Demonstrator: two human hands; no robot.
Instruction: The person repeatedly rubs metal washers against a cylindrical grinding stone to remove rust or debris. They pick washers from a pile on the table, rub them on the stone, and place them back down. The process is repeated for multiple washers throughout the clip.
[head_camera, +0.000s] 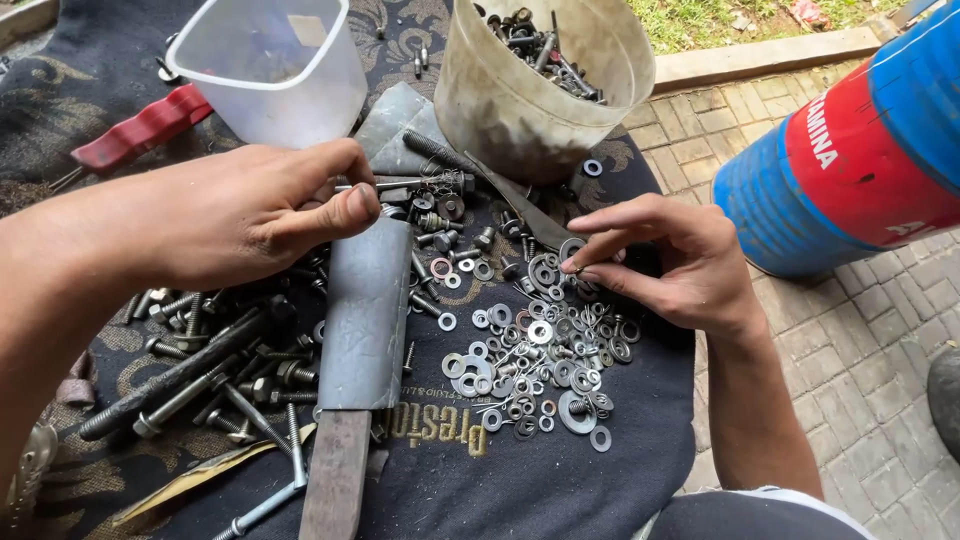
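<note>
Nearest us, our left hand (250, 210) pinched a long bolt (405, 184) pointing right above a grey blade (365, 315). Rightward, our right hand (675, 260) gripped one washer (571, 266) over the washer pile (535, 365); fingertips hid its edge.

Two hands (250, 205) (670, 260) are working, two plastic tubs (275, 60) (530, 95) are standing, and one blue drum (850, 160) is lying nearby.

Dark cloth (560, 480) carries washers (540, 370), bolts (220, 370), a flat blade (365, 310), two tubs (540, 80)
</note>
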